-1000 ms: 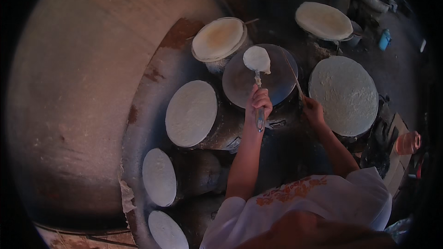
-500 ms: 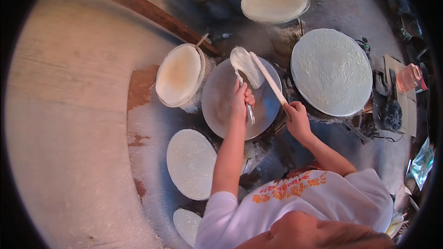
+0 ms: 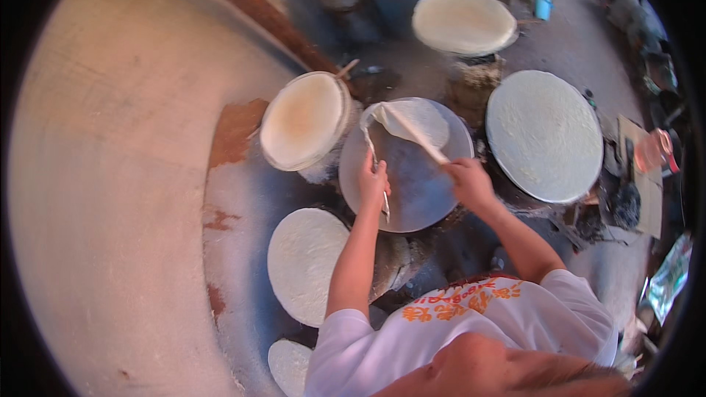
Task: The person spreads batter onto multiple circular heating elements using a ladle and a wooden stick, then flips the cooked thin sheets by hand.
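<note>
My left hand is closed round the handle of a metal ladle, tipped on its side over the middle round griddle. A pale patch of batter lies on the back part of that griddle. My right hand grips a flat wooden stick, which reaches diagonally across the batter to the ladle's head; whether they touch is hard to tell.
Round griddles covered in pale batter or flatbread stand around me: right, back, left and near left. A pink jug sits on cardboard at right, a blue bottle behind. A large pale curved surface fills the left.
The ladle, earlier held level and full, has tipped, and batter now lies on the middle griddle. The stick has swung leftward across the griddle. The view has also shifted.
</note>
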Demonstrator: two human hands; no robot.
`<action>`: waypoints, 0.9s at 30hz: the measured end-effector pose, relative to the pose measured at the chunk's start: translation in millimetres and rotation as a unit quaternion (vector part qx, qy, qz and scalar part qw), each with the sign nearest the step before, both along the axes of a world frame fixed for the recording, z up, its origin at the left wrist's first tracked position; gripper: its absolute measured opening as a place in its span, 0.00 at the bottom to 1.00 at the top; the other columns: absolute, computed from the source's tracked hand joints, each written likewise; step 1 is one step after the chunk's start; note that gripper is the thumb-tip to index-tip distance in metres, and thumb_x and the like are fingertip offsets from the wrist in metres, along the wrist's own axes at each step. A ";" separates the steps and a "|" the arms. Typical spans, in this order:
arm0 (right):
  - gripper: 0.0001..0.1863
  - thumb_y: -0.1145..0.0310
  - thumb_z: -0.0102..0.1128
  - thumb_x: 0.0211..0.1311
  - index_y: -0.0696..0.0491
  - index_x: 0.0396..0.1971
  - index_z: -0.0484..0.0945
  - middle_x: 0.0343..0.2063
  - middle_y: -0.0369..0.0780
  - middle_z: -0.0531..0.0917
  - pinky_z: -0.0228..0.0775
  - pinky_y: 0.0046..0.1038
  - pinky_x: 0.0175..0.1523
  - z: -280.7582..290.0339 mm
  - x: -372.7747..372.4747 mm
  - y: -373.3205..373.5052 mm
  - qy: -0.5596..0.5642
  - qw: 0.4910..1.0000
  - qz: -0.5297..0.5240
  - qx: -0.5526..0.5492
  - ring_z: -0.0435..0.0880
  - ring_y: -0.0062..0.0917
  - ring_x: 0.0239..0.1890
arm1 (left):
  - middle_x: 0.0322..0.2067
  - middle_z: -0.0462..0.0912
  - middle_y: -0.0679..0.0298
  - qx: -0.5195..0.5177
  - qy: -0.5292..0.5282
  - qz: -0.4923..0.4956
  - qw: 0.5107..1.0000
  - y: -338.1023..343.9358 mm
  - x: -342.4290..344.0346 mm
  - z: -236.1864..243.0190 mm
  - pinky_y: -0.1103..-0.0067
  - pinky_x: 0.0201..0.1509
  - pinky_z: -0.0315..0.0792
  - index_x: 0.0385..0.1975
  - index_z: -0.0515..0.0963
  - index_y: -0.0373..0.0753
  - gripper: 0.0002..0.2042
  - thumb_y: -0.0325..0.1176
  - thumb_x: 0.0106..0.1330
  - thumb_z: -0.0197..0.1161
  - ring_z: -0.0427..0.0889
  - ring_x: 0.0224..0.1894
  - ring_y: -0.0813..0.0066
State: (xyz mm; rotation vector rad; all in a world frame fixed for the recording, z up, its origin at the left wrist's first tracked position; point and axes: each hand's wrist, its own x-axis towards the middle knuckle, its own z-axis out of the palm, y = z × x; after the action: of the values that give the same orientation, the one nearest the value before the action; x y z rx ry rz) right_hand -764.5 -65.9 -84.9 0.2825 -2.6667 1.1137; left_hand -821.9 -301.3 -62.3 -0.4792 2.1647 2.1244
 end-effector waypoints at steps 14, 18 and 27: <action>0.17 0.77 0.49 0.46 0.50 0.37 0.79 0.37 0.36 0.77 0.70 0.31 0.43 3.0 -53.3 26.9 0.010 0.995 0.055 0.085 0.74 0.35 0.41 | 0.10 0.58 0.72 0.028 0.018 0.087 0.996 -19.9 63.1 6.8 0.84 0.08 0.55 0.64 0.53 0.47 0.26 0.29 0.65 0.49 0.57 0.08 0.85; 0.16 0.79 0.51 0.45 0.53 0.37 0.78 0.36 0.41 0.77 0.66 0.35 0.48 0.2 -79.2 7.7 0.009 0.983 0.179 0.041 0.73 0.39 0.44 | 0.10 0.58 0.72 0.047 -0.002 0.157 0.986 2.3 77.9 25.2 0.84 0.08 0.54 0.64 0.52 0.48 0.26 0.29 0.66 0.49 0.56 0.07 0.85; 0.11 0.78 0.53 0.44 0.53 0.31 0.79 0.34 0.41 0.78 0.67 0.34 0.46 6.8 -110.8 19.7 -0.012 0.909 0.415 0.030 0.75 0.37 0.38 | 0.13 0.59 0.71 0.039 0.010 0.285 0.958 58.4 138.7 39.7 0.84 0.10 0.55 0.65 0.49 0.51 0.27 0.31 0.67 0.49 0.56 0.09 0.85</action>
State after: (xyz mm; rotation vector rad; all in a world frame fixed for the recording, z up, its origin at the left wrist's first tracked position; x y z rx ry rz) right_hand -875.3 -46.2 -78.1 1.5240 -2.6266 1.2105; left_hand -683.1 -242.9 -22.7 -1.2032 2.1259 2.4678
